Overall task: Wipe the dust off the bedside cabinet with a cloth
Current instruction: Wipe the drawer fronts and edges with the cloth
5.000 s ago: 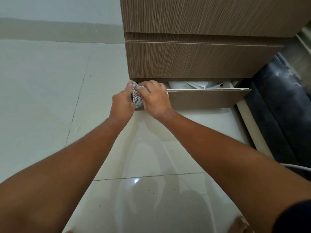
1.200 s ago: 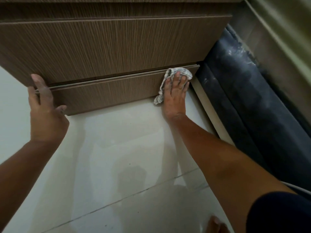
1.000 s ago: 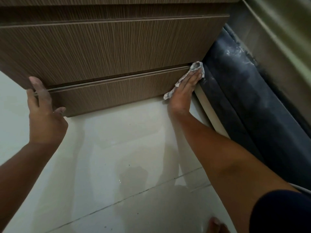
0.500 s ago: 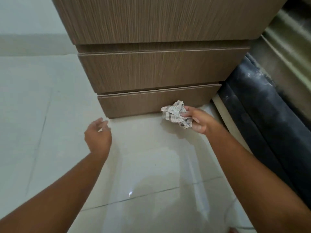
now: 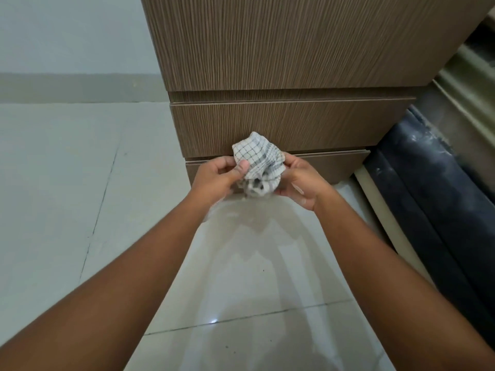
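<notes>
Now your left grip (image 5: 217,180) and right grip (image 5: 300,183) both pinch the bunched white grey-checked cloth (image 5: 257,159), held off the floor between them. The brown wood-grain bedside cabinet (image 5: 281,49) lies straight ahead, lower drawers nearest, about equally close to both hands.

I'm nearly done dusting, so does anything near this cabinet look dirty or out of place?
The dark padded panel right of the cabinet carries whitish smears along its top edge, like dust or scuffs. Nothing else stands out.

left hand (image 5: 214,175), right hand (image 5: 301,180) pinching
</notes>
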